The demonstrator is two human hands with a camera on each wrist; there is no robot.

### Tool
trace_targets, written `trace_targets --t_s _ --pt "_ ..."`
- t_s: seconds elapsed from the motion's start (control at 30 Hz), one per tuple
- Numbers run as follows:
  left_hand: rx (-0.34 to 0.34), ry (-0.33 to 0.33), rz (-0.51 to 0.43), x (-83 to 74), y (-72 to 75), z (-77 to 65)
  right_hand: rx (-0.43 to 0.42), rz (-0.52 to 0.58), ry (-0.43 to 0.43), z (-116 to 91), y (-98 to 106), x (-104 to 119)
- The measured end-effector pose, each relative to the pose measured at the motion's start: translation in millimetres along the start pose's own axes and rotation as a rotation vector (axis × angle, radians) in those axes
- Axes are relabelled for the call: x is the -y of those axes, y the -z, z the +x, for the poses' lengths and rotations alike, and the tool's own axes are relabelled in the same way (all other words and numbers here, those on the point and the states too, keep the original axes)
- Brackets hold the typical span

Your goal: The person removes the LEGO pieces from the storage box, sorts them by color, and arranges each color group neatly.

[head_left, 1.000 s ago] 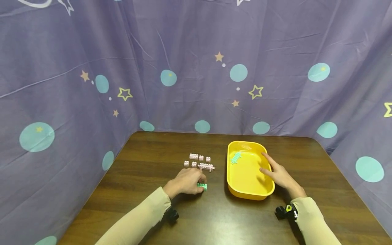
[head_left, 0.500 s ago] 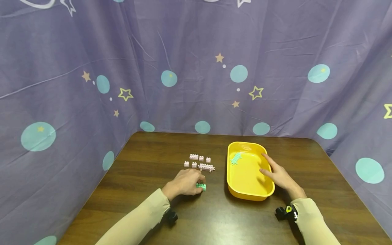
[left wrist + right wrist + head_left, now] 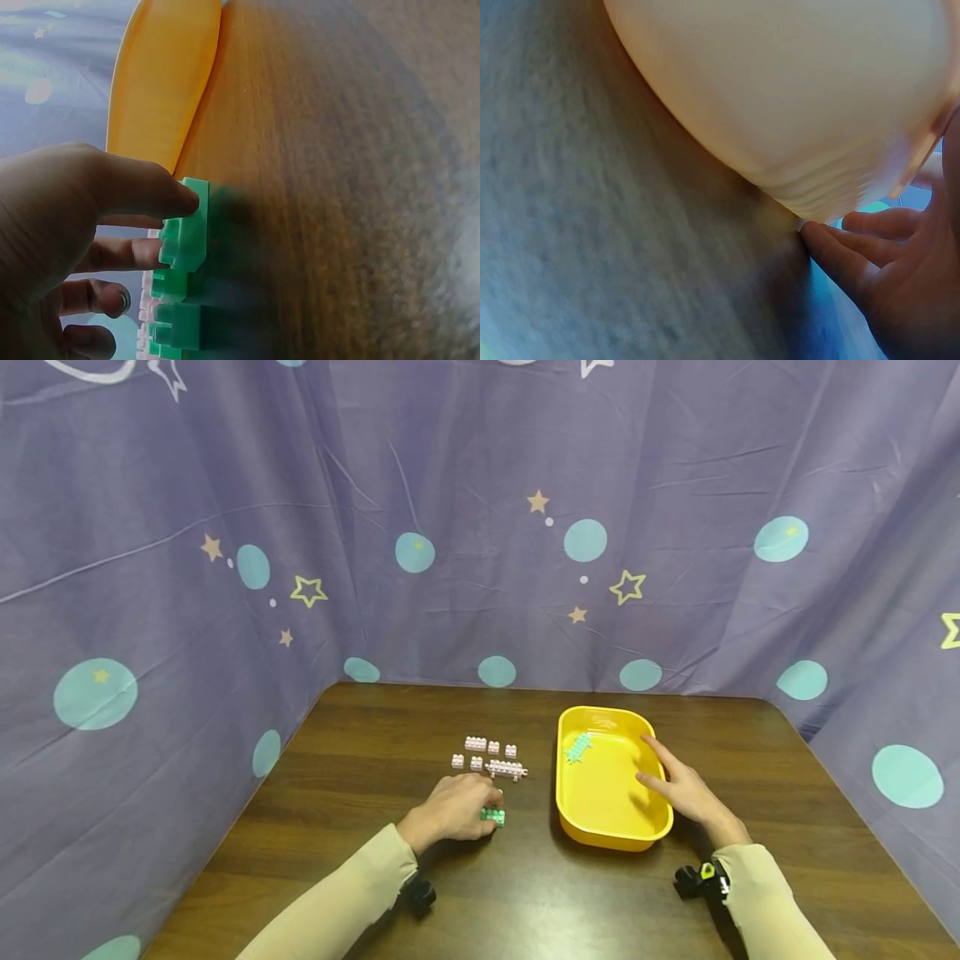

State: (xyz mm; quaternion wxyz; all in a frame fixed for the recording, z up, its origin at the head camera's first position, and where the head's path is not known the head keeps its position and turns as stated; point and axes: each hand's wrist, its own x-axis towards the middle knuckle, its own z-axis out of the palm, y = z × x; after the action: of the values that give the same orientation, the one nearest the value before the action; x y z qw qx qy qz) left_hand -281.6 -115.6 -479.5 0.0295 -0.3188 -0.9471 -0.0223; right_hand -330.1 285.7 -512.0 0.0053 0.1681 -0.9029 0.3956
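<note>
My left hand (image 3: 453,806) is low over the table, pinching a small green toy building brick (image 3: 186,229) between the thumb and a finger. More green bricks (image 3: 178,326) line up just past it in the left wrist view, mostly covered by the hand in the head view. On the right, my right hand (image 3: 686,789) grips the side of a yellow plastic tray (image 3: 611,841). Its thumb reaches over the rim, and fingers (image 3: 836,251) touch the outer wall. Inside the tray lies a flat green studded piece with small prongs (image 3: 578,748).
Beyond the left hand, several pale pink bricks (image 3: 476,743) lie in two rows, with a longer pink pronged piece (image 3: 506,768) at the right of the nearer row. All stand on a dark wooden table (image 3: 540,910). A purple patterned curtain (image 3: 480,527) hangs behind.
The left hand has drawn very slightly left with the green brick, and a bit of green now shows just beyond its fingers. The right hand and tray stay put.
</note>
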Motion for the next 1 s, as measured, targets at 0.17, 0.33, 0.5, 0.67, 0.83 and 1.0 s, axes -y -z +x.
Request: trace_targets --t_s 0.17,0.33,0.5,0.67,0.83,1.0 --pt "-0.003 -0.004 0.011 0.5 2.6 0.8 -0.001 -0.007 0.004 -0.2 0.2 -0.6" --pt "-0.036 -0.016 0.007 1.5 8.8 2.9 -0.003 -0.003 0.001 0.2 1.7 -0.9" --pt "-0.078 -0.026 -0.032 2.1 15.9 7.9 -0.001 -0.008 -0.006 0.3 2.7 -0.9" --pt "-0.127 -0.049 -0.063 3.5 23.7 19.6 -0.005 -0.012 -0.002 0.0 0.8 -1.1" --pt "-0.165 -0.050 -0.089 2.5 34.6 36.4 -0.006 -0.005 -0.006 -0.3 0.1 -0.5" --pt "-0.191 -0.054 -0.133 0.2 43.0 55.6 -0.005 -0.013 -0.010 0.8 0.5 0.2"
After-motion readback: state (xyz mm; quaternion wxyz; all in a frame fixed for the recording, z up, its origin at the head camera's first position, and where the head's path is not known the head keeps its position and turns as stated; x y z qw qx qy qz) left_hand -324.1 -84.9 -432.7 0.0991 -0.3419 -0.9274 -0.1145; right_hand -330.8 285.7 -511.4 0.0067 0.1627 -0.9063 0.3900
